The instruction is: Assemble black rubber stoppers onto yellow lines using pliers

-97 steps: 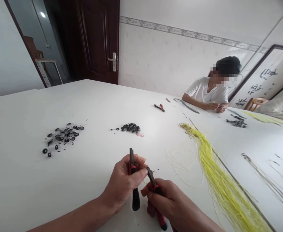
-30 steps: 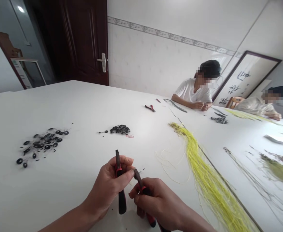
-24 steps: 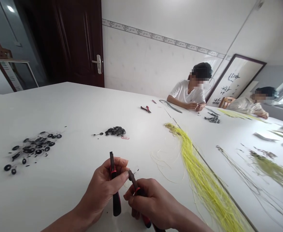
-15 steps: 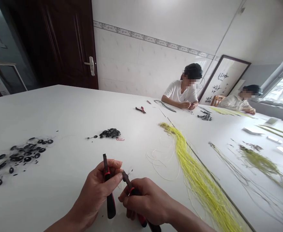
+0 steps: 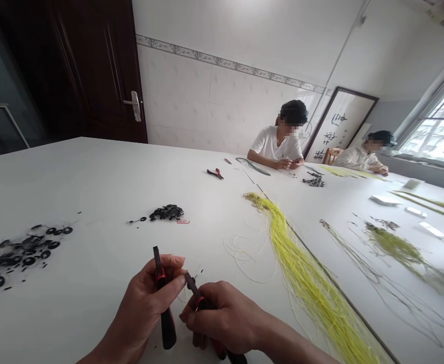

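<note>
The left hand (image 5: 146,308) closes around a pair of black-and-red-handled pliers (image 5: 165,328) held upright, while the right hand (image 5: 222,318) grips a second pair of red-and-black pliers (image 5: 192,289), its dark tip just beside the left thumb. Both hands are over a white surface (image 5: 74,177), with a loose bundle of bright yellow strands (image 5: 313,293) to the right and a cluster of small black rings (image 5: 166,213) ahead.

Yellow cord bundle (image 5: 313,298) hems the hands (image 5: 222,318) rightward (black rings (image 5: 25,258) lie well left).
</note>
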`<state>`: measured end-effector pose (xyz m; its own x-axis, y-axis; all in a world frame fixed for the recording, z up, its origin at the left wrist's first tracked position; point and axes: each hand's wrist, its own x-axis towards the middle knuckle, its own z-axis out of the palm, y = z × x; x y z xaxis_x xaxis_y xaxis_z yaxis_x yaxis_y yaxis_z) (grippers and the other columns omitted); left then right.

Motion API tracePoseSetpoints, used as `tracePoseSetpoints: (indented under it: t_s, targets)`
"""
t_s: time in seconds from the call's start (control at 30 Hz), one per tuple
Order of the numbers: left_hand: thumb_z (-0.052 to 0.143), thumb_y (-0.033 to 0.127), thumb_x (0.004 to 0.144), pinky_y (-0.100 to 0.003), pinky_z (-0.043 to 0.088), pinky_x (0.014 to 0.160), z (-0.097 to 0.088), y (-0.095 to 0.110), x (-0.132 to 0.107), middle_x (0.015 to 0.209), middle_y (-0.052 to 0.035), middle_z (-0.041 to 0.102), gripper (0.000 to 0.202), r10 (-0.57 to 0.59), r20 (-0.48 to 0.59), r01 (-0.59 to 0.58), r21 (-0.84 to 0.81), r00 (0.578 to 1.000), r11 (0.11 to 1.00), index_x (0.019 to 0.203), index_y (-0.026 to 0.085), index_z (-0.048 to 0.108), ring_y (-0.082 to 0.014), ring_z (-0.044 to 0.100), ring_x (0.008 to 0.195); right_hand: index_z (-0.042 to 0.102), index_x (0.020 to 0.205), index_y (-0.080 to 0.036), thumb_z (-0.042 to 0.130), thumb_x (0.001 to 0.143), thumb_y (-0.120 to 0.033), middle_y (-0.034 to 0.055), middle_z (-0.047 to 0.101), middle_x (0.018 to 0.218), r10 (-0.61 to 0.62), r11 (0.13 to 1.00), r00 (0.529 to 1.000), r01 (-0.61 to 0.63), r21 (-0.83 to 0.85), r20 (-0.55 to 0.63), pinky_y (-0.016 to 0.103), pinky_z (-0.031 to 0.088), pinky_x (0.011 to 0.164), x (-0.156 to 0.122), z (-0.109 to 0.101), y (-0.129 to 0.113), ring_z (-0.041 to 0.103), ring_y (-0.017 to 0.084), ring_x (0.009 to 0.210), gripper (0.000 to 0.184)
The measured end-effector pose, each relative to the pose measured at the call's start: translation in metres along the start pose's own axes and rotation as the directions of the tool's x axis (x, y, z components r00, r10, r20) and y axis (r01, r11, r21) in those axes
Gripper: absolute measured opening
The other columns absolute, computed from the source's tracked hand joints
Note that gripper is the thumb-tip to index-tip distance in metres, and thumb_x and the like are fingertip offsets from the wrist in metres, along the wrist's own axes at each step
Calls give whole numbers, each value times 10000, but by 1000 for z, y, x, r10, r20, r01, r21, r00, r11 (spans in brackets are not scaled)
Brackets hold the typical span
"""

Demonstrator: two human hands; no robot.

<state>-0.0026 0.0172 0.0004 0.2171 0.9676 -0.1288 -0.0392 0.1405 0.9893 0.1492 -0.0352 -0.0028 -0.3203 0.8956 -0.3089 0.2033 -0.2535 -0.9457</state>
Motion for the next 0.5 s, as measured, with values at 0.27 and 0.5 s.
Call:
tracePoseSetpoints:
  t_s: [0.27,0.5]
  targets:
    - [674,279,625,-221,401,524,-1,2,-2,780,18,595,212,17,-54,-15,47,998,999,803,226,570,-154,549,737,590,827,-141,479,691,-202,-10,573,608,7,1000,1000,-7,-13,11,151,381,413,-1,-1,-3,454,44,425,185]
    - [683,275,620,-217,413,515,1,5,-3,793,9,601,213,1,-54,1,43,999,999,800,223,581,-159,554,738,600,819,-151,481,692,-208,-16,564,603,26,999,1000,-26,-47,-4,153,382,423,-1,0,-5,459,50,442,183]
